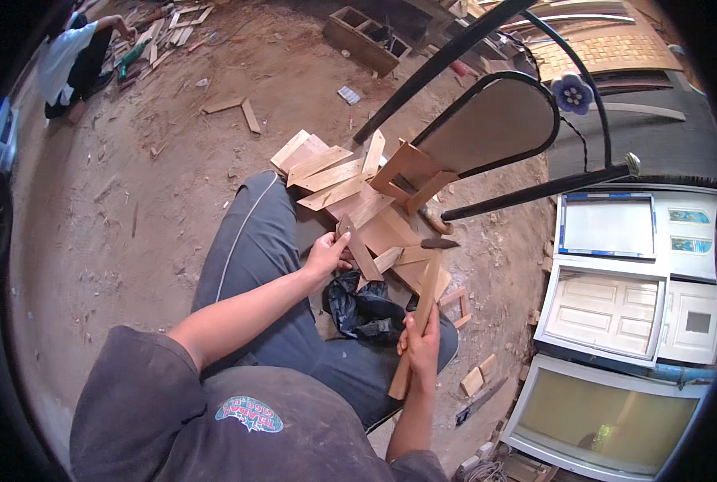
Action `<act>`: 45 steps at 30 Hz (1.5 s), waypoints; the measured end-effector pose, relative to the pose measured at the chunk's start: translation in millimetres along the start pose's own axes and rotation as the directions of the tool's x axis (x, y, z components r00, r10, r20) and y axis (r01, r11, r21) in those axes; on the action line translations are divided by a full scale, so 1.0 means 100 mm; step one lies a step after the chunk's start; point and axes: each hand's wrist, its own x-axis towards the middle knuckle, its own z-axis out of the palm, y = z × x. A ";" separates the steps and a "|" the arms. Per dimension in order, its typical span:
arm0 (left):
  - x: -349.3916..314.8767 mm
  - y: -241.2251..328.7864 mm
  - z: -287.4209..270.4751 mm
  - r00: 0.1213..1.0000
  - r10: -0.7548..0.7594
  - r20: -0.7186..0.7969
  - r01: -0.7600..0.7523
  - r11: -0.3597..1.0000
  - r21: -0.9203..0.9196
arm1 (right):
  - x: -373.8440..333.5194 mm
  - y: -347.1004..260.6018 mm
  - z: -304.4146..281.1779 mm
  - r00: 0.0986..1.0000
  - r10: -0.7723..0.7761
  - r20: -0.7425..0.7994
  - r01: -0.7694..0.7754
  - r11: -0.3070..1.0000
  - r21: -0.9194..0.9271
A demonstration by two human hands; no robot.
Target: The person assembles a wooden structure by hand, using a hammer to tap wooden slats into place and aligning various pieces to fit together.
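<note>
My left hand (pixel 326 255) pinches a short, angled-end piece of wood (pixel 359 251) above a wooden board (pixel 389 233) in front of my lap. In my right hand (pixel 420 344) is a hammer (pixel 425 293), gripped around its long, flat wooden handle. Its dark metal head (pixel 439 243) points away from me, near the board's right side. Several cut wood strips (pixel 332 183) lie loosely on the far end of the board. Between my legs sits a crumpled black plastic bag (pixel 360 308); what it holds I cannot make out.
A black metal-framed chair (pixel 487 124) stands just ahead to the right. White framed doors or windows (pixel 607 309) line the right side. Loose wood blocks (pixel 478 375) lie on the dirt floor (pixel 117 233). Another person (pixel 73 60) crouches by wood scraps at the far left.
</note>
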 end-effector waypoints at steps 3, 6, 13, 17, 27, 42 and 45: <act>-0.02 0.01 -0.01 1.000 0.009 -0.026 -0.008 1.000 0.024 | -0.02 -0.23 -0.05 0.996 -0.007 0.086 0.028 0.967 -0.252; -0.05 0.05 0.02 0.999 0.010 -0.041 -0.008 0.998 0.058 | 0.29 -0.07 -0.11 0.837 -0.475 0.271 0.522 0.546 -0.655; 0.02 0.04 0.04 0.988 0.121 -0.091 -0.124 0.992 -0.018 | 0.67 -0.43 0.12 0.870 -0.216 0.442 0.486 0.520 -0.702; 0.00 0.04 0.03 0.990 0.083 -0.113 -0.086 0.996 -0.021 | 0.91 -0.39 0.13 0.855 -0.139 0.499 0.510 0.393 -0.765; -0.10 0.14 0.17 0.978 0.113 -0.178 -0.122 0.992 -0.042 | 1.07 -0.27 0.02 0.864 -0.175 0.473 0.502 0.389 -0.772; -0.19 0.44 0.25 0.925 0.374 -0.060 -0.360 0.918 0.165 | 0.34 -0.39 -0.32 0.958 -0.284 -0.042 0.224 0.830 -0.511; -0.21 0.81 0.36 0.928 0.373 0.009 -0.370 0.919 0.136 | 0.07 -0.35 -0.35 0.970 -0.190 -0.152 0.165 0.973 -0.163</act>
